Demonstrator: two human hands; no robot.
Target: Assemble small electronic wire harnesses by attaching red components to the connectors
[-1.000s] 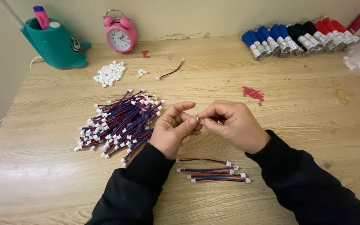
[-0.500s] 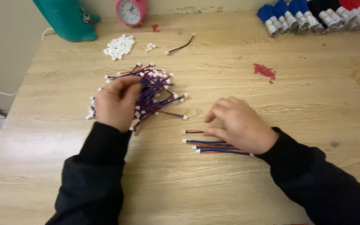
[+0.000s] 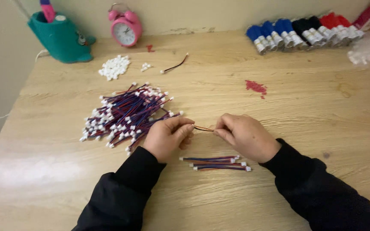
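Left hand, right hand close, fingers pinched.

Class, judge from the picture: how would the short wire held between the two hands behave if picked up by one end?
The short wire looks thin, so probably light and floppy. Pinched between left hand and right hand, it spans them nearly straight, suggesting slight stiffness. Unlikely to roll.

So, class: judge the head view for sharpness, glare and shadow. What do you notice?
Head view: soft, even light; a pale sheen on the light wooden table at lower left; faint shadows under the left hand and right hand; the thin red-and-black wire between them reads clearly.
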